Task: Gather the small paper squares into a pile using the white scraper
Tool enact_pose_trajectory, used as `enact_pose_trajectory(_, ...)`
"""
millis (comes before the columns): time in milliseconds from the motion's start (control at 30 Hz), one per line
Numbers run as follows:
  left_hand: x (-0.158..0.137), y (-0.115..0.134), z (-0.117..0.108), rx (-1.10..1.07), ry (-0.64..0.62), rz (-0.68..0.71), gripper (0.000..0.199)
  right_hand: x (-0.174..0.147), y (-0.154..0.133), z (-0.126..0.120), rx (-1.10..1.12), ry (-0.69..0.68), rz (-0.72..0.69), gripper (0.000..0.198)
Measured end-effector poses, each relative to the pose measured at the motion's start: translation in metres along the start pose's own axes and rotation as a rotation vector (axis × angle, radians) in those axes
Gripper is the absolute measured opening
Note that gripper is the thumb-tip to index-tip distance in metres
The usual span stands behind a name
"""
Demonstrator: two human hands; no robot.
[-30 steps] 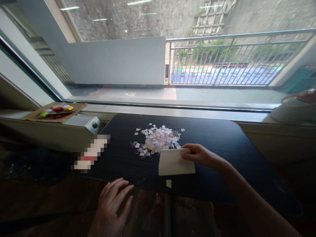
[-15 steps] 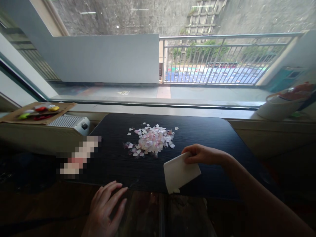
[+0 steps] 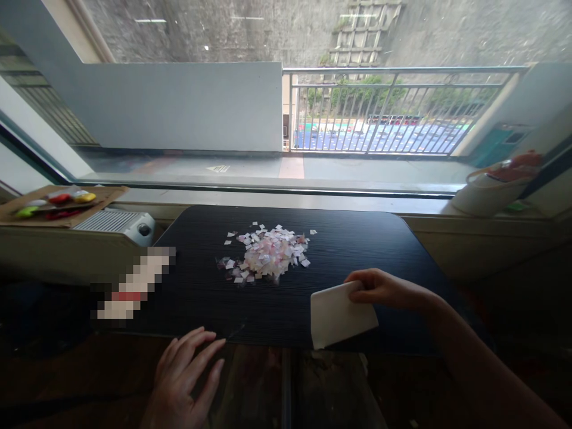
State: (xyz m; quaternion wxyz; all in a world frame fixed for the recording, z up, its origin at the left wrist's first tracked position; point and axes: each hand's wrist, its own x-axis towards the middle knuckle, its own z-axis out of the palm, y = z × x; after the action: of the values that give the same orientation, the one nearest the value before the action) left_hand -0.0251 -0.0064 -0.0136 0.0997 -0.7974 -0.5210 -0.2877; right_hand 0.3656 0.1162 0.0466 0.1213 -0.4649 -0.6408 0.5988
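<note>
A heap of small white and pink paper-like squares (image 3: 272, 253) lies on the black tabletop (image 3: 357, 238), a few loose pieces scattered around it. My right hand (image 3: 379, 289) pinches the upper edge of a flat white scraper (image 3: 342, 316) with rounded corners. Its lower edge is at the near edge of the table, to the right of the heap. At the front left, my left hand (image 3: 190, 369) hovers by the table edge, fingers spread and nothing in them. A small clear sliver (image 3: 236, 331) shows just beyond its fingertips.
A pixelated strip (image 3: 134, 283) covers the table's left side. Further left are a white heater-like box (image 3: 120, 223) and a brown board (image 3: 53, 208) with colourful items. A white container (image 3: 485, 190) stands on the sill at right, before the window.
My right hand has moved the scraper slightly right. A small pale piece at its lower edge no longer shows there. The view has shifted a little; my left hand keeps its pose.
</note>
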Motion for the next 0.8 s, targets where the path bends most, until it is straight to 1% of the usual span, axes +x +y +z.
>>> enact_pose_trajectory(200,0.000,0.000,0.000,0.000,0.009,-0.002,0.022,-0.017,0.002,0.008,0.060,0.156,0.000,0.032)
enact_pose_trajectory(400,0.001,0.000,-0.001,0.012,0.020,0.010,0.021,-0.023,0.009,0.013,0.072,0.146,0.005,0.033)
enact_pose_trajectory(600,0.001,-0.001,0.000,0.018,0.011,0.016,0.021,-0.035,0.008,0.013,0.071,0.198,0.010,0.035)
enact_pose_trajectory(800,0.001,-0.002,0.002,0.046,0.006,0.021,0.023,-0.054,-0.003,0.035,-0.036,0.330,0.004,0.037)
